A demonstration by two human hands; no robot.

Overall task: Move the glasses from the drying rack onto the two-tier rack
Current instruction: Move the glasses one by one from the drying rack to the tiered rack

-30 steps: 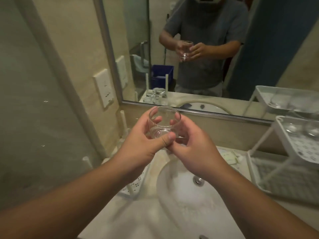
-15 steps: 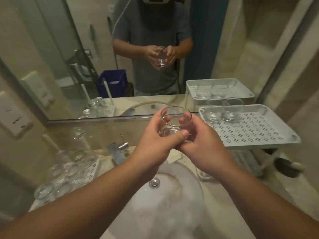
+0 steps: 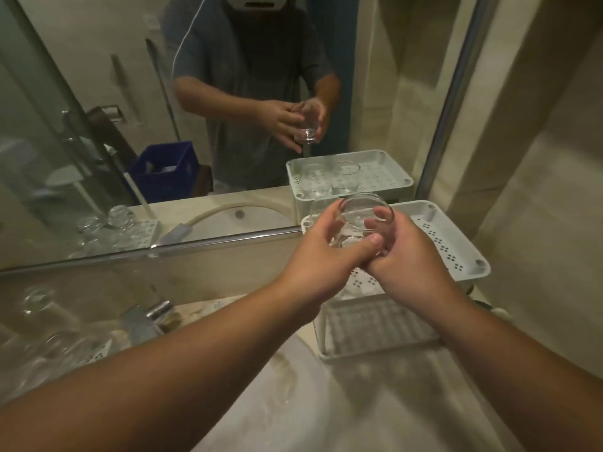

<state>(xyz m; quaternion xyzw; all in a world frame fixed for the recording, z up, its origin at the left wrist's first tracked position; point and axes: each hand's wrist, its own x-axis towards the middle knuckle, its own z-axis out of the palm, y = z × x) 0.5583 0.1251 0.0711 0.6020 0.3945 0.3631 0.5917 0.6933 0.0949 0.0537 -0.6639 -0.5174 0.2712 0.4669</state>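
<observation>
A clear glass (image 3: 362, 223) is held in the air above the top tier of the two-tier rack (image 3: 456, 252), near that tray's back left corner. The left hand (image 3: 323, 256) grips it, thumb across its near side. The right hand (image 3: 408, 256) curls its fingers round the other side. More glasses (image 3: 42, 324) stand blurred on the drying rack (image 3: 98, 352) at the counter's left edge, beside the tap (image 3: 153, 316).

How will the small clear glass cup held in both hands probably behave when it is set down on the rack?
The small clear glass cup looks rigid and likely fragile, so a hard knock may chip it. Its smooth wall seems slippery. Wide and short, it probably stands steady on the white perforated top tray.
</observation>
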